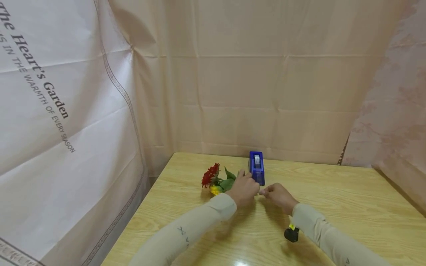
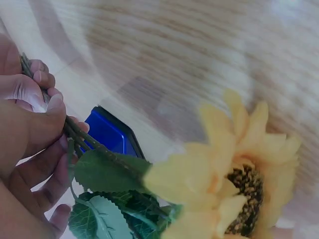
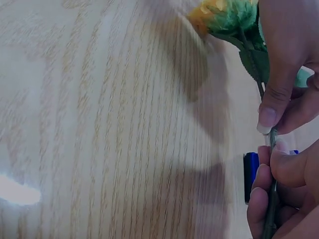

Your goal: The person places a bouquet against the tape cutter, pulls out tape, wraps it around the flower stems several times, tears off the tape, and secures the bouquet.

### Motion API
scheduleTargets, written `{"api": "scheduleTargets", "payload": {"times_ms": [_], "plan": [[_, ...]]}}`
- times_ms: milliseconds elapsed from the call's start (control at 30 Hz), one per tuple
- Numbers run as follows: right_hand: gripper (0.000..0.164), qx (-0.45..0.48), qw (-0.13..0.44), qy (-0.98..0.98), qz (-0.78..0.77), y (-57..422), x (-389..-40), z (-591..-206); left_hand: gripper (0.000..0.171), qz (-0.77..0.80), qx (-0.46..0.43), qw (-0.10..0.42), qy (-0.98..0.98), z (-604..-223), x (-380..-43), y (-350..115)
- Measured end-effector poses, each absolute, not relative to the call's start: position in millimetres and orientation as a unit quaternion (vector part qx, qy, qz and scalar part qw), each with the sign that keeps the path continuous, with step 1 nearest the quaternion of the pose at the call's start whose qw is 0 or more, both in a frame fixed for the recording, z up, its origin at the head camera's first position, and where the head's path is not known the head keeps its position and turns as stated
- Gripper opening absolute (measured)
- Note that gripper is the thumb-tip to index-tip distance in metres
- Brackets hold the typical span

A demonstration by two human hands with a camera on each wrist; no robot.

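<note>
My left hand (image 1: 244, 189) grips the stems (image 2: 77, 132) of a small bunch of artificial flowers. A red flower (image 1: 211, 175), a yellow flower (image 1: 216, 190) with a dark centre and green leaves (image 1: 228, 183) point leftward from it. Close beside it, my right hand (image 1: 279, 195) pinches the lower stems between thumb and fingers, as the right wrist view shows. A pale shiny patch (image 3: 273, 135) sits on the stems between the two hands; whether it is tape I cannot tell. Just beyond the hands stands a blue tape dispenser (image 1: 256, 168) with a roll in it.
A small black and yellow object (image 1: 291, 233) shows beside the right sleeve, partly covered. The wooden table (image 1: 349, 207) reaches back to a beige cloth backdrop (image 1: 239, 92). A printed white cloth (image 1: 66, 155) hangs along the left side.
</note>
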State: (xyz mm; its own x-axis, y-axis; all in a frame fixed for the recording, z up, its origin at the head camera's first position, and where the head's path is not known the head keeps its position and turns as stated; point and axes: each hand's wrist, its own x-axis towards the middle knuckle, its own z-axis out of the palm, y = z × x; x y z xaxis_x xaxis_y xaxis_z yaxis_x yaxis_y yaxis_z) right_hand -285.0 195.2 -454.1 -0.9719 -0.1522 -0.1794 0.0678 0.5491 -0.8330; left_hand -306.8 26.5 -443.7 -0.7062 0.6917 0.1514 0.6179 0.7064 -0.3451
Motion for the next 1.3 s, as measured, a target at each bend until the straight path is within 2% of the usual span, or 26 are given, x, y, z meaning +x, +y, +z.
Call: {"api": "scheduleTargets", "payload": {"times_ms": [300,567,667,800,1067,1300], "plan": [[0.029,-0.027,0.107,0.872,-0.477,198.8,-286.5,-457.2,0.011,0.105,-0.352,0.106,-0.924,-441.9,-311.9,29.5],[0.026,-0.023,0.100,0.871,-0.481,200.1,-286.1,-458.5,0.012,0.036,-0.337,0.007,-0.941,-438.7,-322.3,30.1],[0.026,-0.026,0.097,0.870,-0.482,199.3,-285.7,-458.4,0.016,0.026,-0.332,-0.010,-0.943,-436.1,-324.1,29.8],[0.025,-0.029,0.085,0.873,-0.479,198.7,-286.5,-459.2,0.016,0.034,-0.338,0.012,-0.941,-434.9,-324.5,30.7],[0.027,-0.029,0.079,0.877,-0.473,199.5,-289.0,-461.3,0.021,0.078,-0.342,0.097,-0.931,-440.7,-322.1,30.1],[0.036,-0.041,0.088,0.882,-0.462,201.3,-286.5,-459.5,0.013,0.107,-0.337,0.132,-0.926,-441.0,-316.6,29.6]]}}
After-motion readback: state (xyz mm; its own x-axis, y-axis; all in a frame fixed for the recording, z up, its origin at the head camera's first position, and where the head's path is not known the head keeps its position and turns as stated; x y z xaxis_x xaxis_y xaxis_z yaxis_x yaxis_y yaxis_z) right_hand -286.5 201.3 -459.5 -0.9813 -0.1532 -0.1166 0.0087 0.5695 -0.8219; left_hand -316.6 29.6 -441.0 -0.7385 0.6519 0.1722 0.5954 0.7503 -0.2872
